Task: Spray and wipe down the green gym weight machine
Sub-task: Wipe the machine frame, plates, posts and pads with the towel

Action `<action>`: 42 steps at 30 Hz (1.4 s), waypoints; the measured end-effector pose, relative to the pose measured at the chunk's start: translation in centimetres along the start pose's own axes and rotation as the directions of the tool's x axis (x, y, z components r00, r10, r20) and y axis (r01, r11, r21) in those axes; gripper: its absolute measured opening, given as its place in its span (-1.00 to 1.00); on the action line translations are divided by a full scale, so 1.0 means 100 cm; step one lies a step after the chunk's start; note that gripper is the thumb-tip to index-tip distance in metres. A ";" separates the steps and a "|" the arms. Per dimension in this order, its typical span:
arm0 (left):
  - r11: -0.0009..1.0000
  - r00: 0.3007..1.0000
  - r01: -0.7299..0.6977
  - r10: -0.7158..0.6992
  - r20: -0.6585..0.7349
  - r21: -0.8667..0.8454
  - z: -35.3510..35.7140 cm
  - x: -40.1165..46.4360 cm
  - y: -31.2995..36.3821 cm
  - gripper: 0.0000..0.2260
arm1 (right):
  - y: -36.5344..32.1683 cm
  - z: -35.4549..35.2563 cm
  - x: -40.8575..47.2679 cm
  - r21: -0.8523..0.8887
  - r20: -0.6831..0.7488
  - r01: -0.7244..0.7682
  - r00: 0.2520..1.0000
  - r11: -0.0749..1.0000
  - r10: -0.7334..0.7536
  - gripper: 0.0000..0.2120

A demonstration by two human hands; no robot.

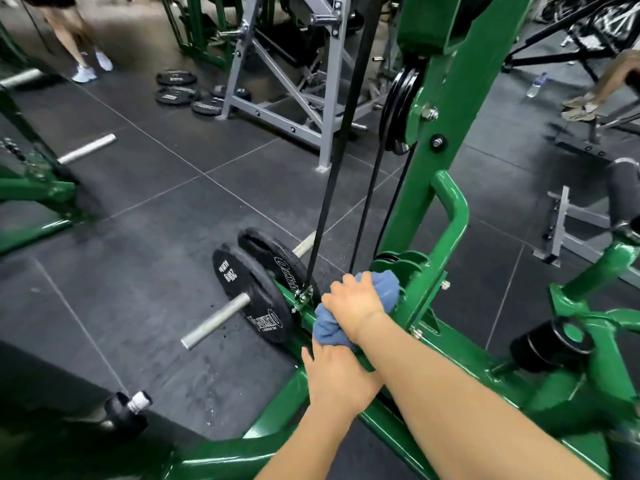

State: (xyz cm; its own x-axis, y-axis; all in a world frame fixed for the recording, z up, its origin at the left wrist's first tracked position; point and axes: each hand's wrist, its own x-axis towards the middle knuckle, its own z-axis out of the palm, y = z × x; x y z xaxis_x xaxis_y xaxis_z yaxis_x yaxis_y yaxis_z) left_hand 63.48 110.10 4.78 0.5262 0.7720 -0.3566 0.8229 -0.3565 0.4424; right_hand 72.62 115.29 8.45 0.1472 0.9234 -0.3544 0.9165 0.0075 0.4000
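Both hands [346, 334] press cloth [346, 313] along slanting green frame [446, 344].

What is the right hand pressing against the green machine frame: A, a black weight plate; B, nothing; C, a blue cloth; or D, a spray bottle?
C: the right hand holds a bunched blue cloth against the green steel machine frame, beside the black weight plates.

The cloth [356, 306] lies on the machine's [443, 188] low bar, under the right hand [353, 303], with the left hand [337, 379] just nearer on the same bar. Two plates [256, 289] sit on a peg left of the cloth; belts [332, 188] rise behind it to a pulley [398, 109]. Far left behind, more plates [183, 90] lie on the floor [156, 202] beside what seems another rack [294, 81].
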 end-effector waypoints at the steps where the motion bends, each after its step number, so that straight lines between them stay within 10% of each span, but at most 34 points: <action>1: 1.000 1.000 0.017 -0.017 0.019 0.017 -0.001 0.001 -0.001 -0.29 | -0.005 0.003 0.007 -0.026 -0.008 0.014 1.000 1.000 -0.015 -0.71; 8: 0.992 0.999 -0.001 -0.005 -0.046 -0.124 -0.001 -0.001 0.002 -0.43 | 0.003 0.002 -0.016 0.119 -0.080 -0.114 0.989 0.986 0.124 -0.69; 17: 0.986 0.984 -0.015 -0.014 0.178 0.165 -0.009 -0.032 -0.037 -0.06 | 0.009 -0.006 -0.092 0.585 0.187 -0.504 0.846 0.636 0.499 -0.46; 24: 0.968 0.970 -0.093 0.035 0.241 0.234 -0.031 -0.064 -0.053 -0.25 | -0.024 -0.013 -0.120 0.621 0.231 -0.451 0.887 0.641 0.400 -0.50; 30: 0.971 0.971 -0.184 0.154 0.184 0.154 -0.062 -0.068 -0.052 -0.48 | -0.018 -0.018 -0.106 0.670 0.378 -0.621 0.757 0.407 0.533 -0.49; 42: 0.975 0.972 -0.218 0.212 0.102 0.048 -0.152 -0.066 -0.025 -0.60 | -0.025 -0.024 -0.131 0.801 0.422 -0.510 0.853 0.313 0.308 -0.35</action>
State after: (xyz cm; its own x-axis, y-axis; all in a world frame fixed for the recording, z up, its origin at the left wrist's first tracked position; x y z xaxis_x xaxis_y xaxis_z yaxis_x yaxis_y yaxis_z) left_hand 54.68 113.89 18.54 0.7079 0.6209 -0.3368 0.6978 -0.5409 0.4695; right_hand 67.54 104.05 14.12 0.5645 0.6277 -0.5361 0.5102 -0.7758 -0.3711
